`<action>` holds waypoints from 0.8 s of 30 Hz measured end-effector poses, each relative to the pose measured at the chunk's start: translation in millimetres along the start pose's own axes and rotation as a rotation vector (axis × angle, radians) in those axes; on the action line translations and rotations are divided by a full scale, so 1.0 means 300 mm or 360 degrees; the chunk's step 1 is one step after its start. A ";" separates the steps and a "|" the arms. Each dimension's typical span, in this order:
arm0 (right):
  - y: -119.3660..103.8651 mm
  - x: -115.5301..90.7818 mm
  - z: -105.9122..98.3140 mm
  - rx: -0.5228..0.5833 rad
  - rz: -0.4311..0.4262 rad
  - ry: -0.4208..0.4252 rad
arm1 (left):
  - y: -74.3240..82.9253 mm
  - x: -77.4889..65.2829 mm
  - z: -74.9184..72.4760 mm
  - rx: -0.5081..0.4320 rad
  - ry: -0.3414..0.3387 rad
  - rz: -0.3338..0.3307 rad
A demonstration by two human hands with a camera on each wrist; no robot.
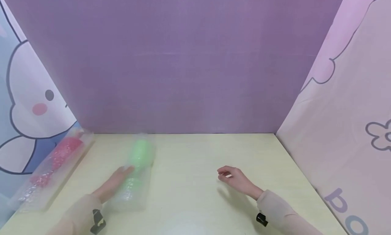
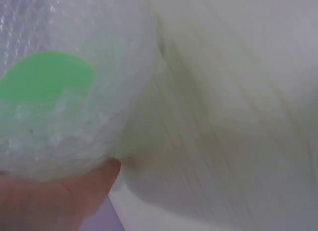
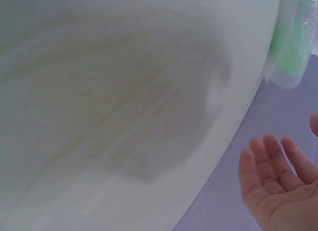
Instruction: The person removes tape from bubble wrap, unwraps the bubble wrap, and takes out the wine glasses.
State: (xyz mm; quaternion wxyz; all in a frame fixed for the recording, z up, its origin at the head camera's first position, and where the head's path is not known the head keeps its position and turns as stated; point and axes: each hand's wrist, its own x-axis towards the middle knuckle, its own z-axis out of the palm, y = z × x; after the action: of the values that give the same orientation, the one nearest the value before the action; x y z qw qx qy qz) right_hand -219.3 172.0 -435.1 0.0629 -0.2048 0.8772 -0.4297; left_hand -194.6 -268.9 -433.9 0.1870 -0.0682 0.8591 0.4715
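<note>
A bubble-wrapped package with a bright green object inside (image 1: 141,153) is at the table's left half, blurred in the head view. My left hand (image 1: 114,184) grips its left side. In the left wrist view, the thumb (image 2: 74,196) lies along the edge of the bubble wrap (image 2: 99,136); the other fingers are hidden. What the green object is cannot be told through the wrapping. Over the right half of the table, my right hand (image 1: 236,180) holds nothing, its fingers loosely bent and its shadow below.
Another bubble-wrapped package, with a pink-red object (image 1: 65,152) inside, lies along the left edge by the cartoon-printed wall (image 1: 39,75). A purple panel (image 1: 189,65) stands behind the pale table (image 1: 189,194). At right is a pink printed wall (image 1: 336,126).
</note>
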 end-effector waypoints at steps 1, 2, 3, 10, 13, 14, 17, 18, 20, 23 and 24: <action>-0.004 0.002 0.006 0.0003 0.0003 -0.0006 | 0.007 0.003 0.020 -0.0024 0.0004 -0.0002; -0.008 0.005 0.011 0.0005 0.0003 -0.0014 | 0.013 0.006 0.039 -0.0043 0.0004 -0.0002; -0.012 0.007 0.017 0.0005 -0.0001 -0.0024 | 0.019 0.009 0.058 -0.0067 0.0008 -0.0001; -0.040 0.021 0.056 0.0054 0.0008 -0.0083 | 0.065 0.011 0.175 -0.0159 0.0032 0.0059; -0.053 0.026 0.080 0.0097 0.0018 -0.0112 | 0.091 0.007 0.225 -0.0190 0.0041 0.0069; -0.058 0.028 0.088 0.0118 0.0017 -0.0122 | 0.101 0.004 0.243 -0.0197 0.0046 0.0062; -0.071 0.030 0.112 0.0156 0.0025 -0.0150 | 0.128 -0.001 0.293 -0.0215 0.0066 0.0067; -0.076 0.030 0.118 0.0168 0.0026 -0.0161 | 0.139 -0.004 0.309 -0.0218 0.0072 0.0077; -0.085 0.031 0.132 0.0188 0.0034 -0.0176 | 0.154 -0.007 0.337 -0.0225 0.0080 0.0079; -0.093 0.034 0.152 0.0198 0.0038 -0.0197 | 0.174 -0.013 0.370 -0.0224 0.0087 0.0064; -0.094 0.036 0.159 0.0202 0.0032 -0.0204 | 0.179 -0.016 0.377 -0.0222 0.0094 0.0064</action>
State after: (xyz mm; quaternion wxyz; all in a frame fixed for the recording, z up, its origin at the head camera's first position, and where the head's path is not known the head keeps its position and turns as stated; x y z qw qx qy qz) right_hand -206.8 117.3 -442.0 0.1360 -0.2185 0.8444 -0.4698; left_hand -176.9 -145.3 -444.8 0.1468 -0.0778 0.8304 0.5318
